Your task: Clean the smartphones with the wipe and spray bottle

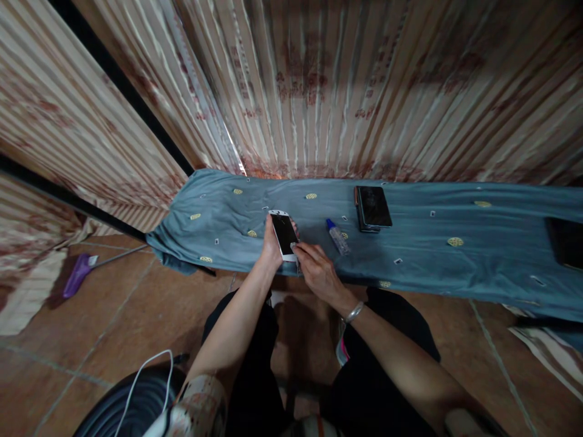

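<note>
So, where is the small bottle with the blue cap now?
In the head view the small bottle lies on its side on the blue cloth, just right of the white phone that both hands hold, and left of the stack of dark phones.

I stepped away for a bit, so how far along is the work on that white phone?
Laid out already: a small bottle and a stack of dark phones lie on the blue cloth. In hand: the left hand holds the white phone by its edge, while the right hand touches its lower corner. Left: the bottle looks capped and the stack lies untouched.
</note>
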A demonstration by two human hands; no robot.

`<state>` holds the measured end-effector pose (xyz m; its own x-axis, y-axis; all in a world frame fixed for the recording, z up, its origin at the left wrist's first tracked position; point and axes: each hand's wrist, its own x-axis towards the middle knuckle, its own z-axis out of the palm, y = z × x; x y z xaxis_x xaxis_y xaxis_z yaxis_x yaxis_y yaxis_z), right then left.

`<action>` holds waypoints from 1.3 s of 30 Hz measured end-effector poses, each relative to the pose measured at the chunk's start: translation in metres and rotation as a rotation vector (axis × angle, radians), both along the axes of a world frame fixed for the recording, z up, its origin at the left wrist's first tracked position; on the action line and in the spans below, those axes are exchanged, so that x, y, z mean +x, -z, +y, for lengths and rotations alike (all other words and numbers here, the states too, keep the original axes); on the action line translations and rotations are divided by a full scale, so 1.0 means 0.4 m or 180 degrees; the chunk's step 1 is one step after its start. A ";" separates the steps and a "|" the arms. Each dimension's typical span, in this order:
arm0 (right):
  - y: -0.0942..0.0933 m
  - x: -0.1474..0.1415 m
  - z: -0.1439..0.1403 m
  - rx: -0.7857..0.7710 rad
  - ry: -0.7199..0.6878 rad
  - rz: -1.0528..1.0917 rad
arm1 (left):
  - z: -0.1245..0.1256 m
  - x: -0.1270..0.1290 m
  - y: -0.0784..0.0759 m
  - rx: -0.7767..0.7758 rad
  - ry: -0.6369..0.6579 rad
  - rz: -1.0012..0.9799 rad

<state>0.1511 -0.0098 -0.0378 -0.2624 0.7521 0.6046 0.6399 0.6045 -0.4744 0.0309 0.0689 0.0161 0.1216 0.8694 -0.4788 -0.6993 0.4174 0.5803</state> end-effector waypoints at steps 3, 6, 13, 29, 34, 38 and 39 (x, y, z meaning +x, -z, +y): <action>-0.006 -0.007 -0.006 0.0067 -0.0075 0.0035 | 0.002 0.004 0.005 -0.0031 -0.0016 0.0009; -0.015 -0.013 -0.012 0.0090 -0.0150 0.0046 | 0.002 0.010 0.009 -0.0078 0.0004 0.0015; -0.026 -0.017 -0.016 0.0274 -0.0230 0.0039 | -0.009 0.031 0.023 -0.0204 0.0090 0.0011; -0.013 0.000 0.036 -0.0021 0.0136 0.0005 | -0.081 0.089 0.030 -0.0318 0.0267 0.0155; -0.008 0.007 0.059 0.0024 0.0310 0.0009 | -0.095 0.111 0.031 0.0054 -0.0112 0.0462; -0.010 0.012 0.074 -0.0037 0.0401 0.0019 | -0.100 0.120 0.029 0.0180 -0.0161 0.0550; -0.012 0.013 0.076 -0.0047 0.0396 0.0016 | -0.101 0.121 0.028 0.0193 -0.0175 0.0575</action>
<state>0.1563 0.0207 -0.0329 -0.1635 0.7875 0.5943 0.7072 0.5135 -0.4859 0.0792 0.0287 0.0047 -0.0101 0.9003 -0.4352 -0.6022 0.3420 0.7214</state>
